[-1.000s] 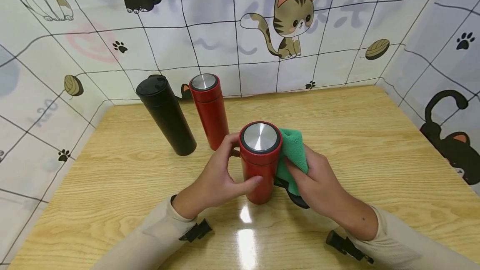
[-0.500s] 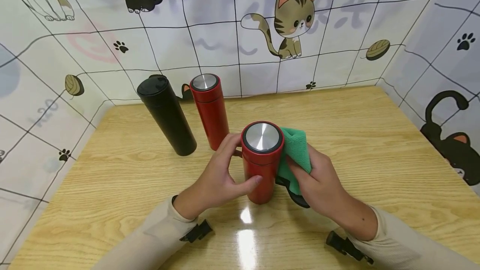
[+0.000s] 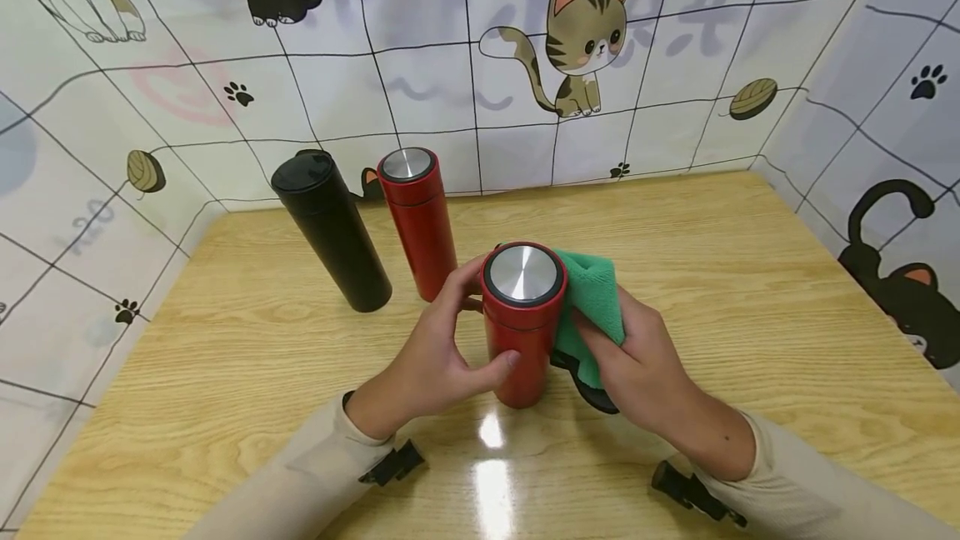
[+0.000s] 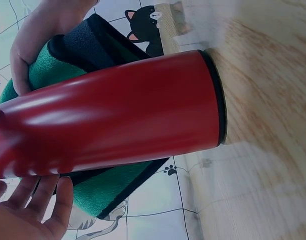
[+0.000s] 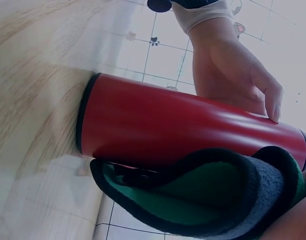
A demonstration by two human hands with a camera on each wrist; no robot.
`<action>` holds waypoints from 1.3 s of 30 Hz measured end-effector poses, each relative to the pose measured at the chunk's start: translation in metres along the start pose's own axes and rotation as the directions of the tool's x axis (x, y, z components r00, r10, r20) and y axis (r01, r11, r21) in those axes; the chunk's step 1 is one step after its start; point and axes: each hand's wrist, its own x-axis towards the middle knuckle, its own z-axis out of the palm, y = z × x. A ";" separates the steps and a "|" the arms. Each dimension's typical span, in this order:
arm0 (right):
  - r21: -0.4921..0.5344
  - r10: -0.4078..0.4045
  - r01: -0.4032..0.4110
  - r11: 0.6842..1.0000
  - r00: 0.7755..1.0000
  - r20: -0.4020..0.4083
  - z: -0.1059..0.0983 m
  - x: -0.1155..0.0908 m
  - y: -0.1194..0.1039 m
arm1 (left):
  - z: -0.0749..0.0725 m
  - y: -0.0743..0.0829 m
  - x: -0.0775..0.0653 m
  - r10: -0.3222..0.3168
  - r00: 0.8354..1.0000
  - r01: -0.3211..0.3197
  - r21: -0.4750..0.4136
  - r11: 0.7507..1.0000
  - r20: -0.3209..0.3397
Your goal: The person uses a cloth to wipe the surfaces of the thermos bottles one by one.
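A red thermos flask [image 3: 522,340] with a shiny silver lid top stands upright on the wooden table. My left hand [image 3: 427,357] grips it from the left, thumb across the front and fingers round the back. On the other side, my right hand [image 3: 637,365] holds a folded green cloth [image 3: 592,294] against the flask's wall. Dark edging and a dark grey reverse side of the cloth [image 4: 93,47] show in the left wrist view. The right wrist view has the cloth's loose fold [image 5: 192,192] hanging along the flask near its base.
Behind and to the left stand a second red flask [image 3: 420,227] with a silver lid and a black flask [image 3: 333,232]. A white wall covering [image 3: 420,98] printed with cats borders the wooden table [image 3: 247,407] at the back and sides.
The green cloth has shifted very slightly against the flask's right side, with its top edge a little higher. Both hands keep their hold and the other flasks stay put.
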 end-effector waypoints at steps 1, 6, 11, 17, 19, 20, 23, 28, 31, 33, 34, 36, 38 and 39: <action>0.004 0.000 0.000 1.000 1.000 0.007 0.000 0.000 0.000 | 0.000 0.000 0.000 -0.001 1.000 0.001 -0.006 1.000 -0.001; 0.000 0.037 -0.037 0.999 0.998 0.051 -0.002 0.001 0.003 | 0.000 0.001 0.000 0.008 1.000 -0.008 -0.012 1.000 -0.014; -0.012 0.058 -0.057 0.998 0.998 0.025 -0.002 0.000 0.002 | 0.000 0.002 0.001 0.027 1.000 -0.027 0.007 1.000 -0.011; -0.003 0.042 -0.042 0.999 0.999 0.015 -0.001 -0.001 0.002 | 0.004 0.006 0.001 -0.021 1.000 0.021 0.047 0.999 0.019; -0.012 0.044 -0.044 0.999 0.999 0.027 0.000 -0.001 0.002 | 0.006 0.008 0.000 -0.054 0.998 0.053 0.059 0.997 0.020; -0.020 0.047 -0.047 0.999 0.998 0.034 0.000 -0.001 0.002 | 0.007 0.009 0.000 -0.068 0.998 0.066 0.068 0.995 0.019; -0.043 0.057 -0.055 0.998 0.997 0.057 0.000 -0.001 0.003 | 0.009 0.012 0.000 -0.096 0.995 0.096 0.099 0.990 0.002; -0.047 0.056 -0.054 0.997 0.997 0.051 -0.001 -0.001 0.002 | 0.008 0.015 0.001 -0.083 0.996 0.087 0.170 0.982 -0.028; -0.005 0.034 -0.034 0.999 0.999 0.011 -0.001 -0.001 -0.001 | 0.007 0.016 0.002 -0.070 0.997 0.073 0.199 0.977 -0.023; 0.034 0.013 -0.013 0.999 1.000 -0.004 -0.002 -0.001 -0.002 | 0.006 0.016 0.003 -0.071 0.997 0.073 0.207 0.976 -0.016; 0.040 0.007 -0.006 0.999 1.000 -0.008 -0.002 -0.001 -0.002 | 0.006 0.017 0.003 -0.073 0.997 0.074 0.206 0.976 -0.012; 0.053 0.007 -0.007 0.999 1.000 0.003 -0.002 -0.001 -0.001 | 0.006 0.016 0.002 -0.068 0.998 0.069 0.201 0.977 -0.010; 0.033 0.026 -0.027 0.999 0.999 0.027 -0.001 0.000 0.001 | 0.005 0.015 0.002 -0.057 0.998 0.058 0.191 0.980 -0.012; 0.015 0.037 -0.037 0.999 0.999 0.036 -0.001 0.000 0.002 | 0.005 0.014 0.001 -0.051 0.999 0.053 0.188 0.981 -0.011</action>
